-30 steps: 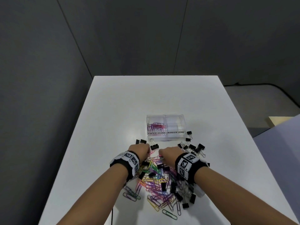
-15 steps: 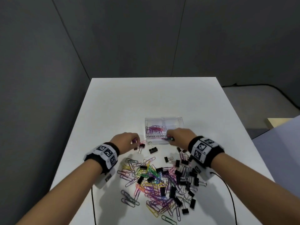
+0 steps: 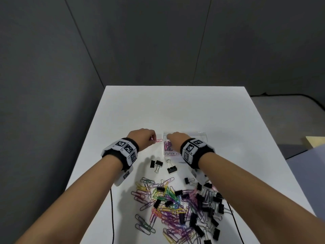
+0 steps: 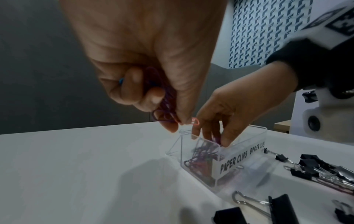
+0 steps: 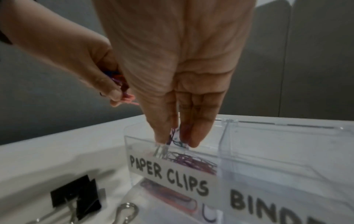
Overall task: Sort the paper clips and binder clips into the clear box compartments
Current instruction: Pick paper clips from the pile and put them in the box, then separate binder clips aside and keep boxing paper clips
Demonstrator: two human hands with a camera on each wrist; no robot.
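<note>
The clear box (image 3: 204, 136) sits mid-table, its front labelled PAPER CLIPS (image 5: 168, 171) and BINDER CLIPS. Several purple and pink paper clips (image 4: 199, 160) lie in the left compartment. My right hand (image 5: 176, 136) points down into that compartment, thumb and fingers pinching a few paper clips (image 5: 173, 134). My left hand (image 3: 153, 139) hovers just left of the box and grips a bundle of purple paper clips (image 4: 164, 97), with a pink clip (image 3: 159, 140) sticking out at its fingertips. A mixed pile of coloured paper clips and black binder clips (image 3: 175, 205) lies nearer to me.
Loose black binder clips (image 3: 171, 169) and a second pair (image 3: 156, 163) lie between the pile and the box. Black cables (image 3: 111, 208) run off the near table edge. Grey walls close in behind and to the left; the white table (image 3: 175, 106) stretches beyond the box.
Both hands have left the pile and moved forward to the box, carrying paper clips. The right hand now dips into the paper clips compartment; the left has stopped beside it.
</note>
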